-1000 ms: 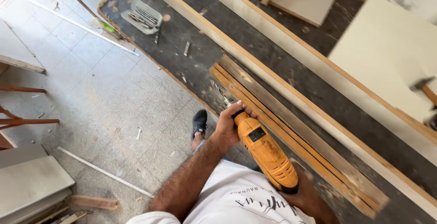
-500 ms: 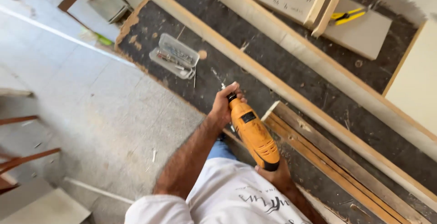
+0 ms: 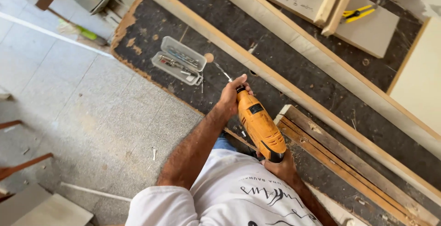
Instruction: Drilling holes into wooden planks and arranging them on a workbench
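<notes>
While both hands point(image 3: 232, 95) clasp, drill point(image 3: 258, 126) btwn.

I wear a white short-sleeved T-shirt point(image 3: 229, 198) with dark lettering and a looping dark design printed across the chest. Its sleeve ends above my left elbow, leaving the hairy forearm bare down to my left hand point(image 3: 231, 96). My right hand point(image 3: 281, 167) is bare too. A patch of blue jeans point(image 3: 225, 142) shows below.
</notes>
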